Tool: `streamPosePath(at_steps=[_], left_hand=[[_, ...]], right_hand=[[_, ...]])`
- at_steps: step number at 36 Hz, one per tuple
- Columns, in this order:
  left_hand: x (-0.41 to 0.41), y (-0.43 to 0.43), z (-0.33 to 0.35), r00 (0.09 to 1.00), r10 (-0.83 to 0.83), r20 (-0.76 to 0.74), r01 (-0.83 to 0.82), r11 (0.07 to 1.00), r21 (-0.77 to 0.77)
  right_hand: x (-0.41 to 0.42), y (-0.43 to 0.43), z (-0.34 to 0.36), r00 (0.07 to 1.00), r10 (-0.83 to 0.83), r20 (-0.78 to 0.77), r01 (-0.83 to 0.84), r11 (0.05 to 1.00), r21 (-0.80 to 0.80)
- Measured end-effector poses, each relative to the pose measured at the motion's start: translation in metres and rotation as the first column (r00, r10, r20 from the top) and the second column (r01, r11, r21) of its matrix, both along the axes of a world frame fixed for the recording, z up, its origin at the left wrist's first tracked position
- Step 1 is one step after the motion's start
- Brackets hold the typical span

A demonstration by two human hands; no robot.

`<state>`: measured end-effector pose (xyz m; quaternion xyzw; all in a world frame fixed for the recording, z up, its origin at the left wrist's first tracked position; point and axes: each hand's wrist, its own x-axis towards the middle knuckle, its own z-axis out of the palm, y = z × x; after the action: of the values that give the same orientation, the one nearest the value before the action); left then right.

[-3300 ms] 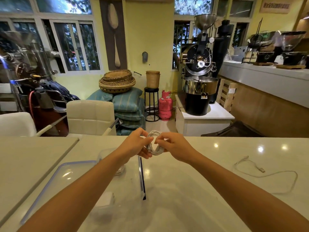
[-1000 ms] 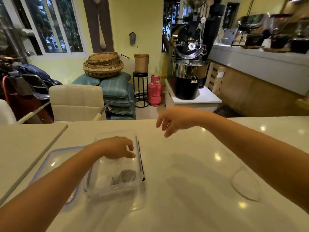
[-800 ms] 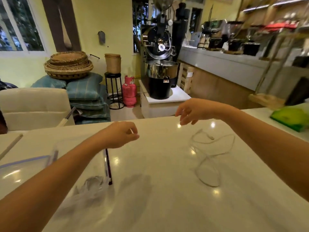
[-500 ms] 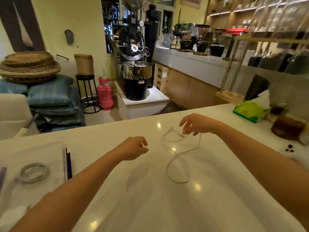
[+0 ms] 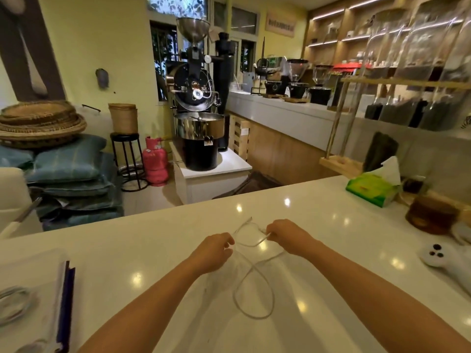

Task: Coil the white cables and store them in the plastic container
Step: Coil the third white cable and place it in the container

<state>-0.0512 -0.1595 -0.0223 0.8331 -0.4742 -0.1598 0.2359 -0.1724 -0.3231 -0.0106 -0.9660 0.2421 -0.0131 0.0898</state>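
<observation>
Counter [image 5: 153,250] pale and glossy, with ceiling lights reflected in it. White cable [image 5: 254,296] lies loose at centre, uncoiled: one open loop flat on the surface nearest the person, with strands crossing above that loop and running up to both hands. Right hand [image 5: 288,236]: fingers curled, pinching the cable close to one end; a short tip shows just past the fingertips. Left hand [image 5: 212,252]: fingers curled, fingertips closed on a strand; a second free end pokes up beyond and between the two hands. Hands near each other, not touching, joined by a short arc of cable. Plastic container [image 5: 38,258] clear, at the far left of the view, well apart from the hands, with a dark blue strip [image 5: 65,301] along its right side. Coiled cable [image 5: 12,303] inside it, partly cut off by the frame edge. Right end of the counter: green tissue box [image 5: 370,191] with one tissue standing up, brown jar [image 5: 430,215] nearer, and a white object [image 5: 438,256] with three dark dots, too blurred to identify. Beyond the counter: coffee roaster [image 5: 196,98] on a white stand, pink gas cylinder [image 5: 155,159] on the floor to its left, then a black stool [image 5: 126,159] carrying a woven bin. Blue cushions [image 5: 66,164] are stacked further left, with flat woven baskets [image 5: 38,123] on top.
</observation>
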Motion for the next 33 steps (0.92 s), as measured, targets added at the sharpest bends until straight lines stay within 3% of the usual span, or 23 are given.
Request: streamPosePath(at_steps=[6, 14, 17, 22, 27, 33], left_hand=[[0.011, -0.003, 0.017, 0.995, -0.090, -0.036, 0.086, 0.991, -0.104], [0.000, 0.002, 0.068, 0.929, -0.325, -0.178, 0.280, 0.930, -0.239], [-0.007, 0.013, 0.082, 0.857, -0.417, -0.303, 0.316, 0.890, -0.329], [-0.014, 0.040, 0.110, 0.749, -0.468, -0.469, 0.195, 0.832, -0.519], [-0.018, 0.071, 0.135, 0.553, -0.581, -0.597, 0.146, 0.773, -0.617], [-0.026, 0.093, 0.156, 0.388, -0.692, -0.609, 0.156, 0.701, -0.696]], right_hand=[[-0.004, 0.003, 0.044, 0.972, 0.095, 0.215, -0.122, 0.986, 0.116], [-0.014, 0.012, 0.116, 0.842, 0.117, 0.527, -0.306, 0.907, 0.288], [-0.012, 0.009, 0.134, 0.784, 0.074, 0.616, -0.351, 0.872, 0.341], [0.001, 0.001, 0.147, 0.738, -0.035, 0.674, -0.368, 0.816, 0.446], [0.025, -0.004, 0.144, 0.721, -0.137, 0.679, -0.269, 0.848, 0.457], [0.062, 0.032, 0.135, 0.762, -0.072, 0.644, -0.248, 0.886, 0.393]])
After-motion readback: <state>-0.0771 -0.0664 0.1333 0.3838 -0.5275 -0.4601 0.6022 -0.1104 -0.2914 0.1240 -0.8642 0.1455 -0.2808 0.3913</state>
